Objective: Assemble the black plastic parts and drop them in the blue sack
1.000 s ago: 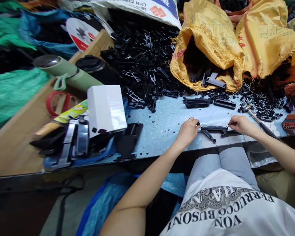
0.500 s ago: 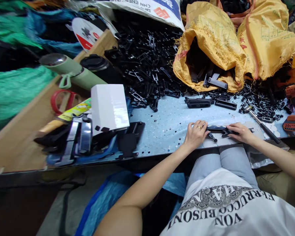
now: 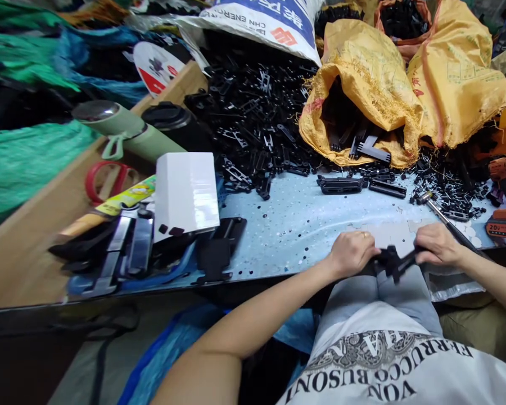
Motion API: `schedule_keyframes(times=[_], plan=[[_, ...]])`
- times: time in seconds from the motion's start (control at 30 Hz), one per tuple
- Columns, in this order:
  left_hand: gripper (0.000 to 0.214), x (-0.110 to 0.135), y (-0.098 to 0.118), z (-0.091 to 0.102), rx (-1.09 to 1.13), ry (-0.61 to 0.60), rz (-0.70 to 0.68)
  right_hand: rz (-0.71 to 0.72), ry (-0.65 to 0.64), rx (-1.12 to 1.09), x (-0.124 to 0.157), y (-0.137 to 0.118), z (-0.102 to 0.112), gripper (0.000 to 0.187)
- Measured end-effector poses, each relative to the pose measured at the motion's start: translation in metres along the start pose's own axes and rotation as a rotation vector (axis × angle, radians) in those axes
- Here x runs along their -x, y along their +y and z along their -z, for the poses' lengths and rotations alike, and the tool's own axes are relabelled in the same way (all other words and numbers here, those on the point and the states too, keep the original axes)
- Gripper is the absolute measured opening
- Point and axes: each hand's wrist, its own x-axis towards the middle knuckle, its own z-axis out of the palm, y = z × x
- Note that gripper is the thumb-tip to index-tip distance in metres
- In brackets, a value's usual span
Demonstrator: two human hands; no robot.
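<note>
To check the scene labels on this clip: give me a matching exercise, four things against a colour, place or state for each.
Things:
1. flask
2. drill
3. black part
4. box

Descriptions:
a. white, left of centre
b. orange, far right
c. held by left hand and right hand
d. green, lying on its side

Pairs: 1-d, 2-b, 3-c, 4-a
</note>
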Motion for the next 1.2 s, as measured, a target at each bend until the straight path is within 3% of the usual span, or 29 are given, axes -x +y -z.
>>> schedule_keyframes(times=[0.07,0.13,0.23,0.33,0.43,0.53,0.67,0.73,0.87,1.03,1.1,1.2], plan=[[0.062,0.014,0.023,0.016,0.229,0.062,-0.089,0.144,0.049,-0.289,-0.006,-0.023,0.013,0.061],[0.065,0.024,0.046,0.025,0.418,0.111,-0.104,0.205,0.084,-0.554,-0.013,-0.045,0.01,0.056],[0.067,0.03,0.071,0.021,0.559,0.235,-0.108,0.197,0.186,-0.774,-0.023,-0.075,-0.029,0.058],[0.068,0.033,0.078,0.002,0.47,0.444,-0.122,-0.077,0.293,-0.607,-0.039,-0.091,-0.084,0.059],[0.075,0.033,0.056,-0.019,0.198,0.551,-0.157,-0.355,0.379,-0.408,-0.063,-0.075,-0.117,0.048],[0.08,0.024,0.002,-0.031,-0.152,0.577,-0.117,-0.349,0.517,-0.345,-0.083,-0.019,-0.114,0.041],[0.071,-0.007,-0.08,-0.027,-0.402,0.21,0.258,-0.58,0.466,-0.012,-0.087,0.069,-0.083,0.023],[0.065,-0.03,-0.103,-0.019,-0.473,0.163,0.361,-0.667,0.4,-0.063,-0.079,0.096,-0.07,0.015],[0.039,-0.088,-0.108,-0.013,-0.495,0.238,0.343,-0.868,0.451,-0.528,-0.049,0.112,-0.055,0.027],[0.03,-0.163,-0.104,-0.038,-0.415,0.025,0.182,-0.951,0.493,-0.807,-0.016,0.096,-0.042,0.047],[0.031,-0.179,-0.104,-0.05,-0.416,-0.027,0.171,-0.94,0.542,-1.046,-0.01,0.085,-0.041,0.05],[0.034,-0.185,-0.102,-0.058,-0.413,-0.008,0.174,-0.866,0.603,-1.385,-0.008,0.072,-0.046,0.056]])
